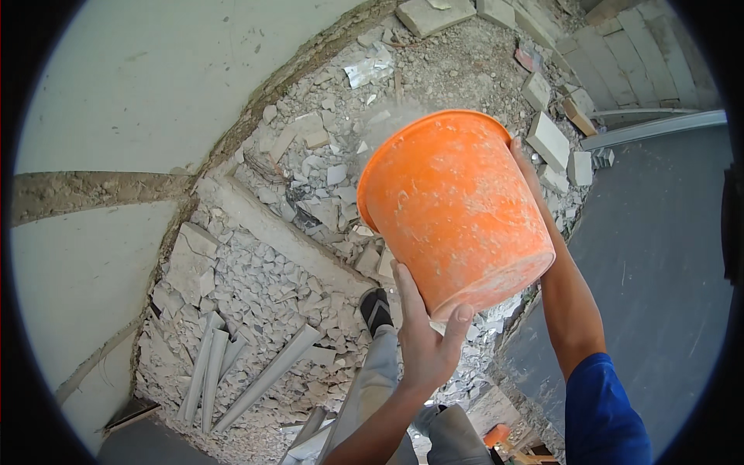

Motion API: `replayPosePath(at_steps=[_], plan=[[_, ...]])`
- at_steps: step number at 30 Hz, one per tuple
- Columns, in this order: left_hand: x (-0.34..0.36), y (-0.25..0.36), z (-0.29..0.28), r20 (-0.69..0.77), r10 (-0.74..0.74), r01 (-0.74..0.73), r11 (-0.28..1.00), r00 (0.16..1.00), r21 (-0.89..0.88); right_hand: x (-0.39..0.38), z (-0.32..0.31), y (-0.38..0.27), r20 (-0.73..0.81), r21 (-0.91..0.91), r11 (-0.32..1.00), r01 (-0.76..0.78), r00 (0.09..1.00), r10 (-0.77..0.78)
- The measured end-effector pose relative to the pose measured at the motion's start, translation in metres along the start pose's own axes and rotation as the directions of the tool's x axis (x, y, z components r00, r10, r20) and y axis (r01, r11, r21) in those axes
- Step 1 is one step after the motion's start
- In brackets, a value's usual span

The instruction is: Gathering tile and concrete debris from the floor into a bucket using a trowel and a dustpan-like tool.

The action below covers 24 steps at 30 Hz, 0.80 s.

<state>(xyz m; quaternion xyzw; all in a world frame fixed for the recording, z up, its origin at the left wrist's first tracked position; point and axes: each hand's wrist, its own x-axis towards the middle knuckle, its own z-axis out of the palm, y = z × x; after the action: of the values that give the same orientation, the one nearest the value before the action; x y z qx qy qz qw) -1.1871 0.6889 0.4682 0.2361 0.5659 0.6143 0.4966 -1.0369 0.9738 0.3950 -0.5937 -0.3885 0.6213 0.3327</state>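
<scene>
An orange plastic bucket [465, 217], smeared with pale dust, is tilted in mid-air with its mouth facing away toward the far left. Its inside is hidden from me. My left hand [428, 341] supports the base at the near side, thumb and fingers spread against the plastic. Along the right side, my right hand [525, 164] holds the bucket near the rim, its fingers partly hidden. A haze of dust hangs by the mouth, above broken rubble [318, 174].
Grey wall panels [178, 85] border the rubble on the left. Pale plastic lengths [267, 377] lie at the near left. Blocks [547, 142] line the right, beside a dark flat surface [643, 287]. My sandalled foot [376, 310] stands on debris, near a concrete ridge [283, 236].
</scene>
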Motion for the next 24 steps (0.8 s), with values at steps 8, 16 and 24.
replayPosePath(at_steps=[8,16,24], plan=[[-0.164,-0.087,-0.015,0.490,-0.499,0.084,0.757,0.714,0.648,-0.273,-0.244,0.057,-0.408,-0.566,0.819,-0.090,0.894,-0.184],[-0.192,-0.114,-0.186,0.063,-0.539,0.082,0.242,0.840,0.967,-0.576,-0.318,0.139,-0.642,-0.756,0.316,-0.573,0.742,-0.191],[-0.246,-0.091,-0.243,-0.166,-0.609,0.109,-0.130,0.776,0.985,-0.824,-0.340,0.290,-0.580,-0.640,0.395,-0.659,0.752,0.314]])
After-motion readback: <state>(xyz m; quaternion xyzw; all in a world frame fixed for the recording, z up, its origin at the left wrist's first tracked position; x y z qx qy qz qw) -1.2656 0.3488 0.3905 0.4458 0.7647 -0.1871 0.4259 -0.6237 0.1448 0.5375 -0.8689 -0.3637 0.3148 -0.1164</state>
